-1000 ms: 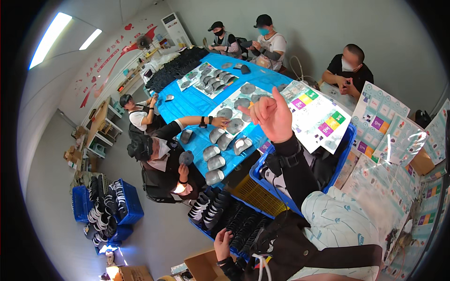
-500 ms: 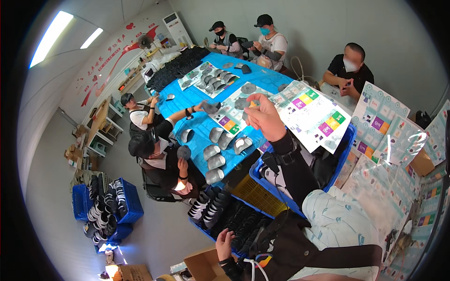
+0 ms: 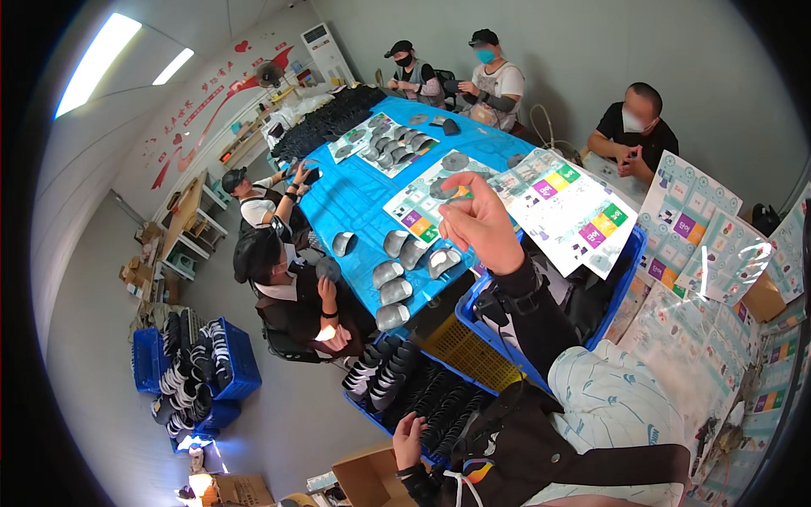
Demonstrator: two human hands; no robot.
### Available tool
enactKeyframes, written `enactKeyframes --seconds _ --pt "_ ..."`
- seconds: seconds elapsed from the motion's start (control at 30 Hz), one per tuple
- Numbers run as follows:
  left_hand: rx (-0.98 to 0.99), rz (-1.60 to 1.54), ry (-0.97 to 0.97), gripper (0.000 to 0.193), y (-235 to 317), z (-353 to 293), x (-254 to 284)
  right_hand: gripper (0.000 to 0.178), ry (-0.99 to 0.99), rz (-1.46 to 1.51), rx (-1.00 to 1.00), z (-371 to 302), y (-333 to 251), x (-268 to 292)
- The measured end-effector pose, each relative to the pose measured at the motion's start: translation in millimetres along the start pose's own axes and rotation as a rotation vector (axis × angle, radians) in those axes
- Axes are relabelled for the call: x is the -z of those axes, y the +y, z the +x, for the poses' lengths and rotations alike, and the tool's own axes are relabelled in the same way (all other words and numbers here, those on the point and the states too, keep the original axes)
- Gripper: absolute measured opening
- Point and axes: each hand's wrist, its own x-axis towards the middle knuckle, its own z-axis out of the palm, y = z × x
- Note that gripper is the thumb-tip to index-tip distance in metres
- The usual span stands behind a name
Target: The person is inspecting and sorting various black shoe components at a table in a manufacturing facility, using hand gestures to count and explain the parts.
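Grey-walled workroom, blue-covered table [image 3: 359, 211], one hand raised and one hand low

Around the table sit five co-workers. The person's right hand [image 3: 488, 228] is raised, and in the view it covers part of a printed board [image 3: 422, 207] and the edge of the table. Its thumb and index finger curve toward each other like a ring, and the other fingers are folded; I cannot tell if the tips meet or pinch something small. The left hand [image 3: 411, 439] is held low, with fingers loosely bent and partly spread. It is near a blue crate [image 3: 361, 413] filled with rows of black curved parts [image 3: 439, 410]; whether it touches them I cannot tell.

Several grey curved pieces [image 3: 394, 291] lie on the blue cover, close together at the near end of the table. Flat grey rounds [image 3: 454, 160] lie on the printed board, one of them just beside the raised fingers. To the right, large printed sheets [image 3: 579, 207] lie across a second blue crate [image 3: 623, 296], and a yellow basket [image 3: 460, 346] stands between the two crates. At the far end of the table, a long heap of black pieces [image 3: 325, 127] is piled. The nearest co-worker [image 3: 270, 279], on the left side, holds up a grey disc [image 3: 328, 269]. Another co-worker [image 3: 634, 127], on the right, has both hands brought together.
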Motion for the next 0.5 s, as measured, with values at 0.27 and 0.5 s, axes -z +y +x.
enactKeyframes --seconds 0.27,0.5 --pt "-0.004 -0.016 0.012 0.036 -1.0 -2.7 0.6 0.023 -0.002 0.037 0.053 -6.2 -10.2 -16.3" --pt "-0.004 -0.022 0.014 0.035 -1.0 -1.4 1.5 0.035 0.120 -0.454 0.273 9.7 24.2 -18.0"
